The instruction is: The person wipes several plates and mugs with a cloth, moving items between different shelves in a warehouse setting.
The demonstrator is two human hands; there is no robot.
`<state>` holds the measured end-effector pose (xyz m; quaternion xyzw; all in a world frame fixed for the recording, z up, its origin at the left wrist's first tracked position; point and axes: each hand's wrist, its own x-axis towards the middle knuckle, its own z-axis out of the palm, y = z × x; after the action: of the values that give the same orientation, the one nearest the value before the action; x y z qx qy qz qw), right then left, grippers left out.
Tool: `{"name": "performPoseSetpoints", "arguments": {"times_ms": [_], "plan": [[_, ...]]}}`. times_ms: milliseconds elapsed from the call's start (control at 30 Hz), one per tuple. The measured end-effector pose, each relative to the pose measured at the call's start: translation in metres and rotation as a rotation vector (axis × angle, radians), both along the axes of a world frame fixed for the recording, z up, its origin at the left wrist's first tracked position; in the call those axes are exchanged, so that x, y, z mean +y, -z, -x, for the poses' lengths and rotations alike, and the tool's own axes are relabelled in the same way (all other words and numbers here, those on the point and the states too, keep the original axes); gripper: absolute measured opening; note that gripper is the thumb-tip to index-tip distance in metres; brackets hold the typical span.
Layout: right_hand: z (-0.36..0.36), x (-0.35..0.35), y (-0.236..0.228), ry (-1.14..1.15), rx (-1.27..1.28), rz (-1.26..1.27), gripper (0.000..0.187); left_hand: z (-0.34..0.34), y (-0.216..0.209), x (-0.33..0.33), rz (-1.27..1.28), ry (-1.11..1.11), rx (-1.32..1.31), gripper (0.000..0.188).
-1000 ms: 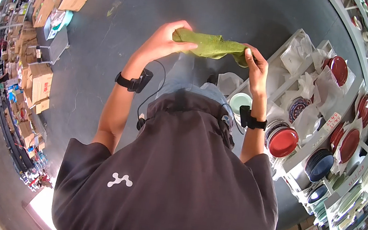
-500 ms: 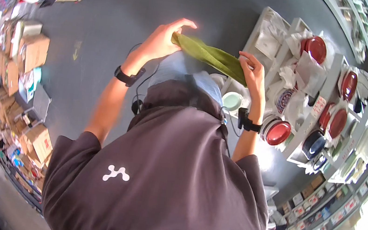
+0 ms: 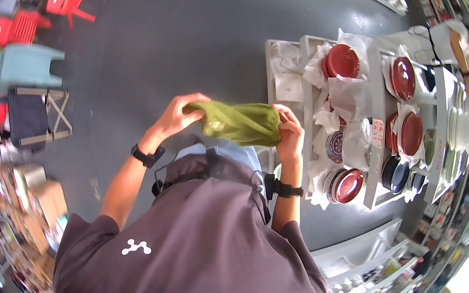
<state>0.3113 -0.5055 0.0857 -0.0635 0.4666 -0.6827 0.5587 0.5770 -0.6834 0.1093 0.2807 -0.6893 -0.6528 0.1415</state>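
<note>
A green cloth (image 3: 240, 123) is stretched between my hands in front of my body, slightly twisted and creased. My left hand (image 3: 180, 116) pinches its left end, thumb below and fingers above. At the other end my right hand (image 3: 289, 131) is closed on the cloth, with some fingertips hidden behind the fabric. Both wrists wear black straps. The cloth hangs in the air, apart from the shelf unit on the right.
A white tiered shelf (image 3: 375, 148) on the right holds several red plates (image 3: 342, 61), a patterned plate (image 3: 335, 146) and wrapping paper. Beyond it stands another person (image 3: 449, 45). Red chairs (image 3: 73, 3), a folding chair (image 3: 28, 117) and cardboard boxes (image 3: 50, 203) line the left side.
Both hands have come lower and closer to my body. The cloth went from a narrow slanted band to a wider, more level one. My view has turned, bringing chairs and another person into sight.
</note>
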Motion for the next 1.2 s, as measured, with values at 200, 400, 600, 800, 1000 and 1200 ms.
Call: {"name": "performPoseSetpoints", "arguments": {"times_ms": [200, 400, 600, 800, 1000, 1200], "plan": [[0.055, -0.047, 0.030, 0.056, -0.101, -0.099, 0.037, 0.083, -0.017, -0.067, 0.145, 0.041, -0.078, 0.020], [0.101, -0.090, 0.014, -0.294, 0.200, -0.215, 0.038, 0.157, -0.033, -0.136, 0.174, 0.042, -0.006, 0.025], [0.103, -0.129, 0.003, -0.258, 0.213, -0.141, 0.052, 0.216, 0.008, -0.200, -0.099, 0.012, 0.004, 0.034], [0.079, -0.158, -0.007, -0.026, 0.346, -0.409, 0.046, 0.264, 0.031, -0.241, -0.283, 0.250, -0.063, 0.033], [0.056, -0.159, 0.031, 0.554, 0.010, -0.189, 0.028, 0.318, 0.020, -0.239, -0.413, 0.563, -0.051, 0.024], [0.084, -0.163, 0.008, 0.681, -0.216, -0.026, 0.046, 0.366, 0.016, -0.186, -0.047, 0.801, -0.010, 0.024]]}}
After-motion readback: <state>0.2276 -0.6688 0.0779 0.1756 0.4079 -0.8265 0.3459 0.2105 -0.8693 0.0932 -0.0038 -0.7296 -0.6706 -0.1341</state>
